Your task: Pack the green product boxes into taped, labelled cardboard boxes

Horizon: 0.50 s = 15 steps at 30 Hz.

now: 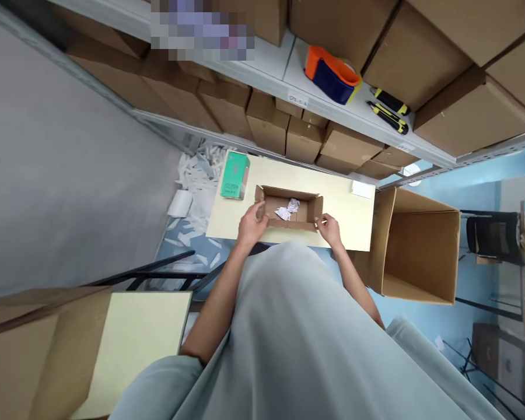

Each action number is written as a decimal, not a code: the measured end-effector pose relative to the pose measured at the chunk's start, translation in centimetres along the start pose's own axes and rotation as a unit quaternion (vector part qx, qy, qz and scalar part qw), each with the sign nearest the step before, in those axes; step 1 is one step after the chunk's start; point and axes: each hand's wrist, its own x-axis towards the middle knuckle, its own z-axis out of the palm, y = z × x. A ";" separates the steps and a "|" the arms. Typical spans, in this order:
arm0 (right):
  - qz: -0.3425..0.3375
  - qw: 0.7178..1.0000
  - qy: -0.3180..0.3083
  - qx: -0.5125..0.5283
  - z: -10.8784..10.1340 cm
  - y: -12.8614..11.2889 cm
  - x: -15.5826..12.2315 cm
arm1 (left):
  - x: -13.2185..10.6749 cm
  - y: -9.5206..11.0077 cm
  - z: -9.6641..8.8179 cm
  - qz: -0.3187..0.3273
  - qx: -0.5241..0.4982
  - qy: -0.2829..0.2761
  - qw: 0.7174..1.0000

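Note:
A small open cardboard box (284, 225) stands on a cream table (345, 224) in front of me. Two crumpled pieces of white paper (293, 205) lie on its bottom. My left hand (251, 224) grips the box at its near left corner, thumb and fingers around the wall. At the near right corner, my right hand (329, 228) pinches the edge between thumb and fingers. A green printed box (235, 175) stands on the table to the left, apart from my left hand.
A large open carton (422, 251) stands right of the table. Beyond it, shelves hold brown boxes (304, 139), a tape dispenser (332, 76) and two utility knives (389, 111). Paper scraps (199, 175) cover the floor at left. A small white item (363, 189) lies at the table's far right.

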 end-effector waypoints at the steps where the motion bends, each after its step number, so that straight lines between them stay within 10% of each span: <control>1: 0.005 1.000 -0.010 0.001 0.0 0.1 0.3 | 0.6 0.1 0.1 -0.008 0.010 -0.009 1.000; 5: 0.022 0.999 -0.029 -0.005 0.0 0.0 0.0 | 1.4 0.5 -0.9 -0.019 0.050 -0.028 0.998; 10: -0.061 0.992 0.093 -0.068 -0.9 -2.6 -2.3 | 0.5 3.1 -2.1 0.097 0.096 0.039 0.990; 15: -0.144 0.959 -0.101 -0.221 0.7 -8.1 0.8 | 3.3 5.8 2.0 0.123 0.227 -0.198 0.946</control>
